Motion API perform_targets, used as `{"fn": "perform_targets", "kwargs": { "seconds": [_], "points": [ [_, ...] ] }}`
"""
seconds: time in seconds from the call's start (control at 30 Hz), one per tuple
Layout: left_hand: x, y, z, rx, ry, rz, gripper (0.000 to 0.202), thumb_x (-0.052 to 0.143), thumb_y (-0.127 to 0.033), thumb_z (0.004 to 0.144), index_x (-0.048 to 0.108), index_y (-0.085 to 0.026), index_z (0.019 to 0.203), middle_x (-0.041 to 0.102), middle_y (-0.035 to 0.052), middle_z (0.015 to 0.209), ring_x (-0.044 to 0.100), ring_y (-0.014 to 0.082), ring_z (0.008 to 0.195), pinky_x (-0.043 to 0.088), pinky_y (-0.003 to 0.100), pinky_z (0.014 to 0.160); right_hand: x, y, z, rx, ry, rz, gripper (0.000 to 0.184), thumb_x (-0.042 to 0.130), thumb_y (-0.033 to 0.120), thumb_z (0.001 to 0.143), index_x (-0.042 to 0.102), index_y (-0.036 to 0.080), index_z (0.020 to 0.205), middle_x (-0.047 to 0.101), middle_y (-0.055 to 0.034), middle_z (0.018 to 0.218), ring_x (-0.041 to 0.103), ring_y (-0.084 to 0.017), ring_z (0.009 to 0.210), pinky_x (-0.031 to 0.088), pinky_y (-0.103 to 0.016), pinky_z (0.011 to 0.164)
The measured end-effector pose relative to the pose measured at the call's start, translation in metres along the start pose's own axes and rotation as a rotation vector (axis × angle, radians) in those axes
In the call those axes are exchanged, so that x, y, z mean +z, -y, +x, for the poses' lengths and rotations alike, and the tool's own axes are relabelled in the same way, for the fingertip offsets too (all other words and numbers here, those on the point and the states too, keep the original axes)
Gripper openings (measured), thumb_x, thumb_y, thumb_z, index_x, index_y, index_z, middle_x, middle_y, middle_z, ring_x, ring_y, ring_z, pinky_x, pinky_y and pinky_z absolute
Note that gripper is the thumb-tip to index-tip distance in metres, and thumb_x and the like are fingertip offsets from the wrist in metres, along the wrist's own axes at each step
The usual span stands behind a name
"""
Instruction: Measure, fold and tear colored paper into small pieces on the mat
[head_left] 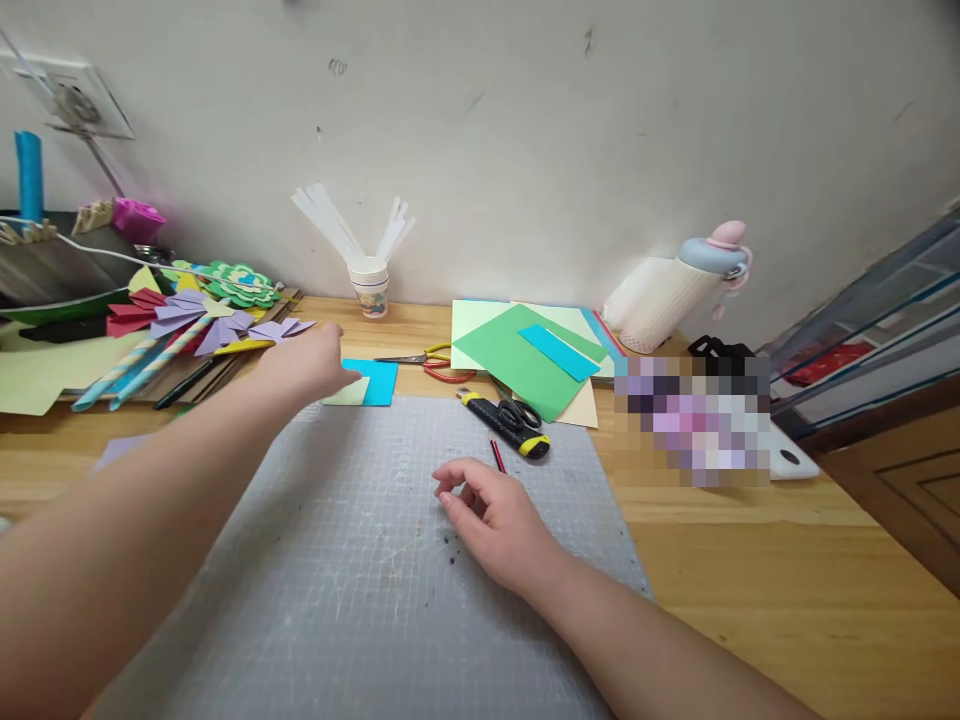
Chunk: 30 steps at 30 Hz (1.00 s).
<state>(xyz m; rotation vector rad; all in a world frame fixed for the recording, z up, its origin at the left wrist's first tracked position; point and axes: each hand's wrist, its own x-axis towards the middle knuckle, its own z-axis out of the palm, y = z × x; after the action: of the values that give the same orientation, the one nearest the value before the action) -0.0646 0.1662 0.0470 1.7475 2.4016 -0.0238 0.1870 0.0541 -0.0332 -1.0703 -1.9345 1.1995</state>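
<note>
Left hand (307, 360): extended palm-down to the far left edge of the cutting mat (360, 580). The fingertips meet the blue paper sheet (379, 380), which lies just beyond that edge, overlapping a pale green sheet (346, 393). The fingers hide the contact area, so it cannot be told whether the sheet is pinched or only touched.

Right hand (491, 515): rests on the mat, right of its centre, fingers loosely curled, holding nothing. A red pencil (497, 455) lies just past the fingertips.

On the mat's far right corner: a black-and-yellow utility knife (504, 424), with black-handled scissors (523, 411) touching it.

Beyond the mat's far edge:
- Red-and-yellow scissors (431, 360), just right of the blue sheet.
- A stack of coloured paper (517, 360), green sheet uppermost, with a blue strip on it.
- A paper cup (370, 288), upright near the wall, containing white paper strips (349, 228) that fan outward above the rim.

Left of the mat: folded paper flowers (195, 320).
</note>
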Motion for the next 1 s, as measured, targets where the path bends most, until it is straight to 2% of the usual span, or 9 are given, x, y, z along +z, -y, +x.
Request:
{"fn": "perform_targets", "kwargs": {
  "seconds": [0.13,0.23,0.27,0.33,0.47,0.6,0.73,0.87,1.0],
  "points": [
    [0.026,-0.030,-0.049,0.223,-0.065,-0.178,0.058,0.059,-0.048,0.077,0.047,-0.026,0.129,0.066,0.0081,0.108,0.065,0.0269,0.090,0.045,0.032,0.069,-0.016,0.005,0.006,-0.092,-0.184,-0.021,0.027,0.048,0.022,0.089,0.055,0.025,0.115,0.066,-0.0041,0.101,0.058,-0.012,0.067,0.046,-0.023,0.053],
    [0.052,-0.050,-0.068,0.361,-0.031,-0.288,0.050,0.063,-0.042,0.073,0.056,-0.025,0.120,0.068,0.0065,0.101,0.066,0.0234,0.080,0.046,0.030,0.063,-0.058,0.002,0.020,-0.033,-0.346,-0.353,0.031,0.036,0.020,0.094,0.052,0.022,0.120,0.065,-0.0075,0.109,0.064,-0.013,0.076,0.053,-0.026,0.065],
    [0.058,-0.057,-0.070,0.396,-0.025,-0.322,0.047,0.064,-0.040,0.072,0.058,-0.025,0.116,0.069,0.0064,0.098,0.066,0.0232,0.078,0.046,0.030,0.062,-0.076,-0.002,0.025,-0.011,-0.337,-0.583,0.034,0.034,0.016,0.093,0.053,0.022,0.121,0.065,-0.0077,0.111,0.066,-0.015,0.085,0.055,-0.027,0.071],
    [0.063,-0.070,-0.065,0.446,-0.030,-0.392,0.042,0.065,-0.038,0.070,0.062,-0.026,0.110,0.069,0.0060,0.095,0.066,0.0236,0.076,0.046,0.031,0.061,-0.114,-0.015,0.035,0.014,-0.326,-0.721,0.044,0.038,0.004,0.084,0.058,0.020,0.120,0.062,-0.0108,0.123,0.061,-0.022,0.109,0.051,-0.036,0.089],
    [0.057,-0.104,-0.033,0.476,-0.119,-0.557,0.031,0.063,-0.027,0.071,0.064,-0.025,0.102,0.069,0.0048,0.092,0.065,0.0230,0.079,0.047,0.032,0.066,-0.161,-0.046,0.049,0.039,-0.310,-0.920,0.061,0.039,-0.005,0.076,0.055,0.018,0.130,0.043,-0.0149,0.146,0.033,-0.037,0.137,0.021,-0.064,0.109],
    [0.058,-0.131,0.004,0.389,-0.328,-0.737,0.034,0.051,-0.017,0.075,0.058,-0.020,0.108,0.065,0.0077,0.102,0.062,0.0223,0.087,0.048,0.035,0.075,-0.165,-0.068,0.063,-0.022,-0.196,-0.990,0.063,0.042,-0.002,0.079,0.053,0.028,0.133,0.042,-0.0048,0.148,0.035,-0.028,0.138,0.013,-0.060,0.114],
    [0.074,-0.129,0.024,0.343,-0.500,-0.869,0.032,0.044,-0.011,0.075,0.055,-0.019,0.104,0.062,0.0074,0.103,0.059,0.0209,0.097,0.047,0.035,0.085,-0.167,-0.074,0.082,-0.030,-0.223,-0.996,0.052,0.040,0.010,0.089,0.053,0.032,0.134,0.054,-0.0005,0.139,0.049,-0.025,0.128,0.025,-0.056,0.113],
    [0.087,-0.118,0.029,0.377,-0.555,-0.933,0.029,0.045,-0.011,0.074,0.056,-0.019,0.100,0.062,0.0058,0.099,0.059,0.0197,0.097,0.047,0.034,0.086,-0.179,-0.072,0.090,-0.001,-0.351,-1.001,0.054,0.029,0.012,0.094,0.041,0.025,0.144,0.058,-0.0057,0.135,0.055,-0.026,0.122,0.036,-0.052,0.108],
    [0.092,-0.119,0.032,0.387,-0.559,-0.947,0.028,0.046,-0.011,0.074,0.057,-0.020,0.098,0.062,0.0052,0.097,0.059,0.0197,0.095,0.047,0.034,0.085,-0.183,-0.075,0.079,-0.059,-0.225,-1.028,0.056,0.035,0.007,0.090,0.050,0.031,0.137,0.052,-0.0007,0.140,0.049,-0.022,0.129,0.025,-0.050,0.115]
  ]
}}
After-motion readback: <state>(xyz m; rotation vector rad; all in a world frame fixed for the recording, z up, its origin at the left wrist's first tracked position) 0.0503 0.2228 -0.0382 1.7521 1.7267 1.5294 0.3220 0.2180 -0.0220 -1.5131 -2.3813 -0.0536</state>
